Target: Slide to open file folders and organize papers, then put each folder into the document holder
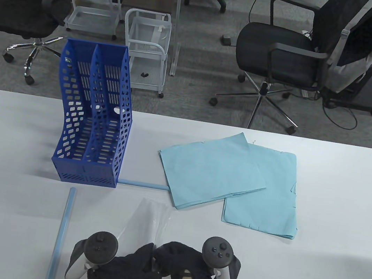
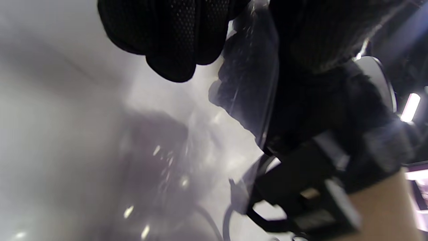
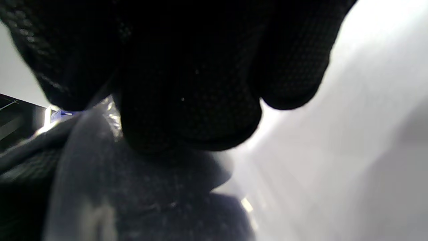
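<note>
Clear plastic folder sleeve runs lengthwise from the table's near edge toward the far edge; left hand and right hand pinch its near end with curled fingers.

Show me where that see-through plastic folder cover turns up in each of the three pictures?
Table view: the clear folder cover lies near the bottom centre, running up from between the two gloved hands.
Left wrist view: it is the glossy sheet right of centre, beside the dark glove.
Right wrist view: it fills the lower left, under the black fingers.
Shared landmark: the white table, pale behind the sheet in every view.
</note>
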`<state>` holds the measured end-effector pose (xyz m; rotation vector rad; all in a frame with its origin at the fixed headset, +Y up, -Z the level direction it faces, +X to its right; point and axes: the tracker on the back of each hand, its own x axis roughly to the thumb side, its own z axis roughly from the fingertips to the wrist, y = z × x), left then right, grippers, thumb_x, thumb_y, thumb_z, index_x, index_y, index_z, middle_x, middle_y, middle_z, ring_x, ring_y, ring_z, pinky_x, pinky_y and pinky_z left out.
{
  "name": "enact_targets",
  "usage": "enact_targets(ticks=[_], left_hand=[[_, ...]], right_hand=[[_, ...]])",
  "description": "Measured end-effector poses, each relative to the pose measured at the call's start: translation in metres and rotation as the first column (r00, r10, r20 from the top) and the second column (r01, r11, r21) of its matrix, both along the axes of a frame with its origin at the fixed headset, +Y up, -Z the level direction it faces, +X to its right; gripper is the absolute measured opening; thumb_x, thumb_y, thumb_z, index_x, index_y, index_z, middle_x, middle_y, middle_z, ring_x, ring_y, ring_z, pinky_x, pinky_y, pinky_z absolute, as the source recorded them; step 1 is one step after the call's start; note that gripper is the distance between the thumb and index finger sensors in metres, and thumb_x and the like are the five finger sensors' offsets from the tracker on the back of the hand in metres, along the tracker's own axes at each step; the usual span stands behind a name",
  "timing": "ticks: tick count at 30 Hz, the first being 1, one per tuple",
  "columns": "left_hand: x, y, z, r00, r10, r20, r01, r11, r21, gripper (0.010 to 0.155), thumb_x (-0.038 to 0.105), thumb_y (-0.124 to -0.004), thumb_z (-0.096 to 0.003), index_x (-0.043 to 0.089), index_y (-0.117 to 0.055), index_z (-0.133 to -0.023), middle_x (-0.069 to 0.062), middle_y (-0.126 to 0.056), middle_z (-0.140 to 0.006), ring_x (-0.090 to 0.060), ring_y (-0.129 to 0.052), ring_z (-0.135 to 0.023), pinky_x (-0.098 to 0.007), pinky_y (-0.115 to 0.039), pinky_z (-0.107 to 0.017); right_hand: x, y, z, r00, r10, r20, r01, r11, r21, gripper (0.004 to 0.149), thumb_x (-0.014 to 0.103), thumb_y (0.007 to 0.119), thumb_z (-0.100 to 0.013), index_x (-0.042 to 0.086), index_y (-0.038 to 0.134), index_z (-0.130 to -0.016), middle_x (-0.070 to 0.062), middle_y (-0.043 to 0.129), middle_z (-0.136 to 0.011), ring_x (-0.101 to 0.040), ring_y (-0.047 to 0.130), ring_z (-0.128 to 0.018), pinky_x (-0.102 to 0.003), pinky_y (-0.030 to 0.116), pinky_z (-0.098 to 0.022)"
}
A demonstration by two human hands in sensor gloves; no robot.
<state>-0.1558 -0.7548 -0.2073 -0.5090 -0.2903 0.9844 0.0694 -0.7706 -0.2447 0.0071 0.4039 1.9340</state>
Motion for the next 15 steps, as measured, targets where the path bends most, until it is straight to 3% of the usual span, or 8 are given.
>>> enact_targets(ticks=[7, 15], left_hand=[[-0.005, 0.0, 0.0, 0.992, 0.007, -0.122, -0.003, 0.999, 0.034, 0.076, 0.045, -0.092, -0.0418, 0.018, -0.061, -0.106, -0.006, -0.095, -0.082, -0.026, -0.109, -0.058, -0.045, -0.09, -0.047], [-0.018, 0.004, -0.003, 0.986, 0.073, -0.152, -0.076, 0.997, -0.015, 0.06, 0.037, -0.085, -0.0455, 0.018, -0.072, -0.101, -0.005, -0.103, -0.069, -0.024, -0.113, -0.044, -0.043, -0.094, -0.037]], right_hand=[[-0.008, 0.002, -0.003, 0.994, -0.059, -0.092, 0.064, 0.997, 0.043, 0.046, 0.054, 0.089, -0.029, 0.023, 0.095, -0.063, 0.007, 0.108, -0.045, -0.015, 0.107, -0.035, -0.039, 0.09, -0.043], [-0.002, 0.006, -0.009, 0.993, -0.052, -0.103, 0.06, 0.995, 0.075, 0.044, 0.051, 0.09, -0.03, 0.021, 0.096, -0.062, 0.005, 0.109, -0.044, -0.016, 0.107, -0.033, -0.041, 0.09, -0.042]])
